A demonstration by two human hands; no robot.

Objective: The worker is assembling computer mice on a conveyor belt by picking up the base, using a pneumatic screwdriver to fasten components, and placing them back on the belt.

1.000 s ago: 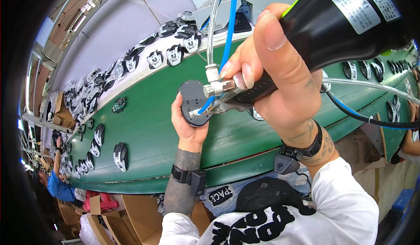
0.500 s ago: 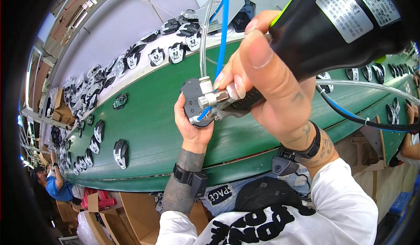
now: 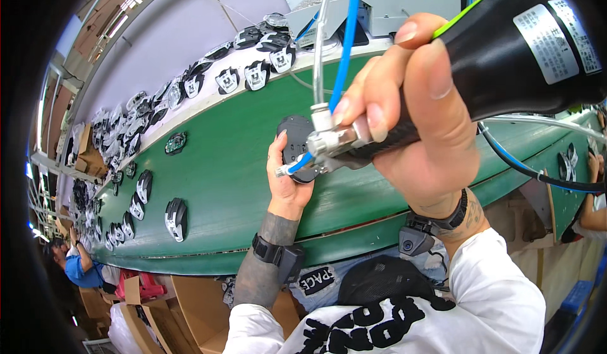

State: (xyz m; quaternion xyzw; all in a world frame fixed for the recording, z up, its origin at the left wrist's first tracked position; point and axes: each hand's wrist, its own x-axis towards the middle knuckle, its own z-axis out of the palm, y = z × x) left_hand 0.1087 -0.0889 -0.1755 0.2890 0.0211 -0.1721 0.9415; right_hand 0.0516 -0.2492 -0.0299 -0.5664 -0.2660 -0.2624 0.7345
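In my left hand (image 3: 288, 193) is a dark grey computer mouse (image 3: 292, 131), its flat underside with small holes turned up, the fingers and thumb around its near end. My right hand (image 3: 425, 123) is wrapped around a black electric screwdriver (image 3: 490, 57) with white labels and a yellow-green strip. Clear and blue air hoses (image 3: 348, 44) run up from a metal and white fitting (image 3: 324, 140) at the driver's front. This front end overlaps the mouse; whether the bit touches it is hidden.
Across the bench runs a green conveyor belt (image 3: 221, 170), with a lone mouse (image 3: 176, 220) and a small circuit board (image 3: 176, 143) on it. Several black-and-white mouse shells (image 3: 256, 76) line the far ledge. Cardboard boxes (image 3: 202, 303) stand below. Other people work at both sides.
My right hand and the screwdriver have shifted to the right, with the hoses. My left hand and the mouse have moved slightly right too, and more of the mouse's underside shows.
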